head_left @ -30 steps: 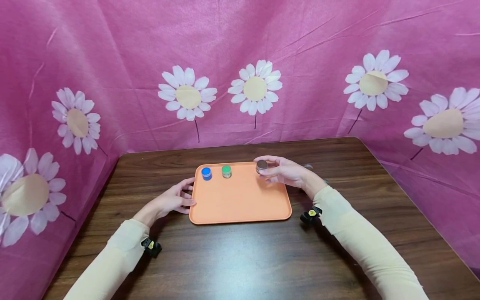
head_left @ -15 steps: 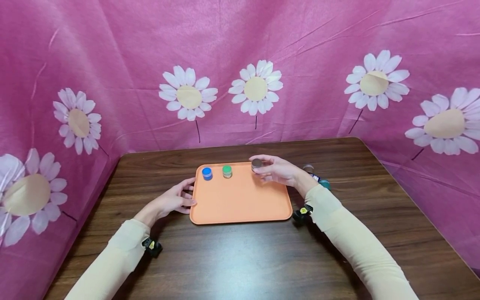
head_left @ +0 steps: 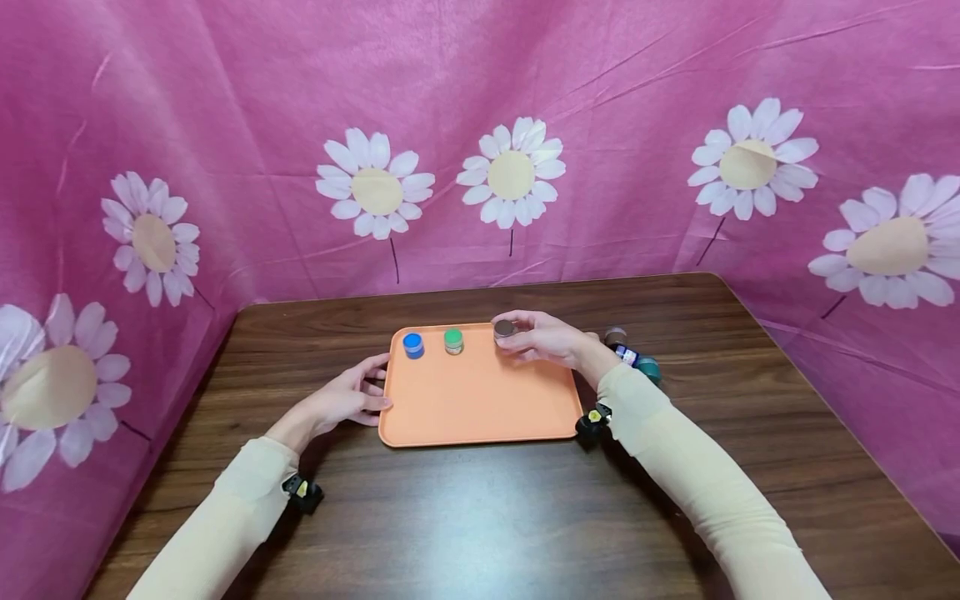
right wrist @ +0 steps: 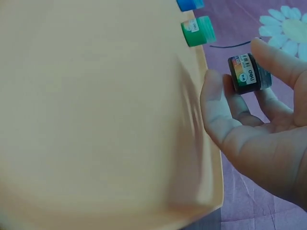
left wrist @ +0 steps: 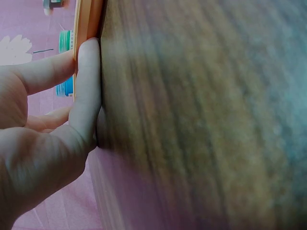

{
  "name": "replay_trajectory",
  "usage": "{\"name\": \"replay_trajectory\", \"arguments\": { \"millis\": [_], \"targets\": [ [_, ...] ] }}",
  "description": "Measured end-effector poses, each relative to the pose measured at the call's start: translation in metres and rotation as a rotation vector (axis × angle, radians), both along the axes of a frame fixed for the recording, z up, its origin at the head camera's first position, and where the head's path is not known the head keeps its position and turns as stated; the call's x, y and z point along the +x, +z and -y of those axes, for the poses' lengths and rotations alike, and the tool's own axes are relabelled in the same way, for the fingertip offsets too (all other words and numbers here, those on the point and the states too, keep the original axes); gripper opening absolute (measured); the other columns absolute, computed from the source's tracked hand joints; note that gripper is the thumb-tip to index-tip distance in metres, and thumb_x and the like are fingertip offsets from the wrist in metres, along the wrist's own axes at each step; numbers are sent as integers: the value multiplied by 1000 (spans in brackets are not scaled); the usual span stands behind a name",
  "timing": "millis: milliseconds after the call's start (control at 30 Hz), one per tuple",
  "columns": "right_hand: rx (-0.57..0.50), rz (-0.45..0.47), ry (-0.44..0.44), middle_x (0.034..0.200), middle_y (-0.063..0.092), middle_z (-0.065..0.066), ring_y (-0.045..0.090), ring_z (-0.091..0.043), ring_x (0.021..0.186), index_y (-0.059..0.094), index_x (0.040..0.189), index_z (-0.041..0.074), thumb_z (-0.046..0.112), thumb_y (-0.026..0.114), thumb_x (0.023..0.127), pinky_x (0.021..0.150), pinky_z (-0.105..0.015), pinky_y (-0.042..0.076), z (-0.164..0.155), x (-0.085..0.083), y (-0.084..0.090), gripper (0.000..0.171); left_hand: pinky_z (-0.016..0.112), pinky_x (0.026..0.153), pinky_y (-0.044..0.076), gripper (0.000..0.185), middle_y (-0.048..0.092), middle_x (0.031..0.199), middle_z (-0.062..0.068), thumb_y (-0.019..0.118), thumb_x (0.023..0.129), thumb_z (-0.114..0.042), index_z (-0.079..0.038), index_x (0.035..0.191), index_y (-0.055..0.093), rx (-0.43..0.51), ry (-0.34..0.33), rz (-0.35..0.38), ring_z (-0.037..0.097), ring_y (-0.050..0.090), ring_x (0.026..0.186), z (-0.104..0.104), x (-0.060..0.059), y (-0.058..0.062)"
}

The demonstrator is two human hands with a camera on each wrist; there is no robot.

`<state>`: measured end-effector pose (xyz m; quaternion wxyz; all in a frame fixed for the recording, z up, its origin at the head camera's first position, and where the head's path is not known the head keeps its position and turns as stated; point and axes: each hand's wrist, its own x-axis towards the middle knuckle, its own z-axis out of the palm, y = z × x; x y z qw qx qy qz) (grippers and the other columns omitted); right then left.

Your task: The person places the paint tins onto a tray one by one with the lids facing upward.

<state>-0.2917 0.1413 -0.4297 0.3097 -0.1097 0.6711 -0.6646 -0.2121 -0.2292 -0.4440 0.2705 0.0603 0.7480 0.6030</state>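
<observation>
My right hand (head_left: 546,340) pinches a small paint jar (right wrist: 244,74) with a dark lid and a printed label. The jar is over the far part of the orange tray (head_left: 480,400), right of centre. My left hand (head_left: 347,398) holds the tray's left edge, its digits at the rim in the left wrist view. A blue paint jar (head_left: 413,346) and a green paint jar (head_left: 453,341) stand upright along the tray's far side, spaced apart, left of the held one.
To the right of the tray, partly behind my right wrist, lie a dark-lidded jar (head_left: 615,336), a dark blue jar (head_left: 627,355) and a teal jar (head_left: 648,368). A pink flowered cloth (head_left: 450,83) hangs around the wooden table (head_left: 465,525).
My right hand has carried the dark-lidded paint jar a little to the left along the tray's far side. The jars right of the tray have come into view. My left hand stays put.
</observation>
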Motion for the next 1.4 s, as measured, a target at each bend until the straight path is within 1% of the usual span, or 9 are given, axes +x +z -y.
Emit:
{"name": "replay_trajectory", "arguments": {
  "millis": [133,300,400,533,667,767,833,1000,1400],
  "targets": [
    [38,-5,-23,121,59,-14,62,-28,107,42,150,-1,1,66,96,92,-44,56,2,-4,-2,59,44,77,61,86,30,143,26,64,92,8,-7,161,16,-3,-5,0,25,55,101,1,0,1],
    [45,-21,-37,128,57,-15,61,-26,107,43,150,2,-1,66,95,90,-40,56,5,-6,-5,59,44,77,61,87,30,143,25,65,91,8,-8,161,17,-5,2,3,25,55,101,1,-1,0],
    [60,-23,-35,129,57,-16,62,-24,102,44,150,3,-1,66,95,86,-38,56,7,-7,-7,59,45,77,61,87,30,144,25,65,92,7,-8,162,16,0,-3,4,25,55,101,2,-1,0],
    [78,-14,-45,124,58,-13,61,-22,95,44,150,4,0,66,96,84,-36,56,6,-9,-7,59,45,77,61,87,29,144,27,65,92,7,-6,161,14,6,-17,-6,25,55,101,1,-3,0],
    [83,-4,-60,123,59,-13,61,-23,99,45,150,4,-1,66,95,86,-37,57,6,-10,-7,58,46,78,61,86,29,144,26,64,92,8,-8,162,15,4,-9,-1,26,54,102,1,-3,0],
    [86,-3,-55,123,59,-14,63,-24,103,45,149,2,-2,65,95,88,-37,57,7,-10,-8,58,46,78,61,86,30,143,26,64,92,9,-9,162,16,-6,-3,8,26,54,102,1,-3,1],
    [87,0,-56,122,59,-13,63,-23,103,45,149,1,-3,65,95,88,-37,57,8,-10,-9,57,47,78,61,87,30,143,26,64,92,9,-8,162,16,-9,-5,10,27,53,102,2,-3,1],
    [92,7,-75,117,58,-12,64,-21,97,46,148,0,-6,64,94,82,-32,58,9,-11,-11,56,47,78,61,87,30,143,26,64,92,9,-8,162,16,-9,-6,5,27,53,102,1,-2,2],
    [142,19,-75,122,57,-16,64,-19,91,45,149,1,-9,63,93,75,-28,57,13,-11,-8,60,45,76,61,87,31,142,25,64,91,10,-8,161,17,-13,3,6,26,54,100,1,-2,1]
  ]
}}
